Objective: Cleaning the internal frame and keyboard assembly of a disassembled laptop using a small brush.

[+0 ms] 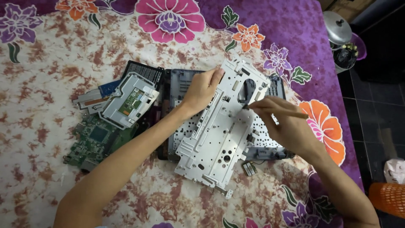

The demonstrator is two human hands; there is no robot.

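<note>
A pale grey metal frame plate [217, 139] with many punched holes lies tilted across a dark laptop base [181, 84] on a flowered cloth. My left hand [201, 90] grips the plate's upper left edge. My right hand [287, 124] holds a thin brown-handled tool [278, 112] like a pen, its dark tip touching the plate near a dark opening at the upper right.
At the left lie a green circuit board [95, 141], a grey part with a small green board [128, 101] and a black vented piece [143, 71]. A tiny green card [249, 168] sits below the plate. Off the cloth at the right are a metal pot lid [337, 27] and an orange mesh basket [388, 198].
</note>
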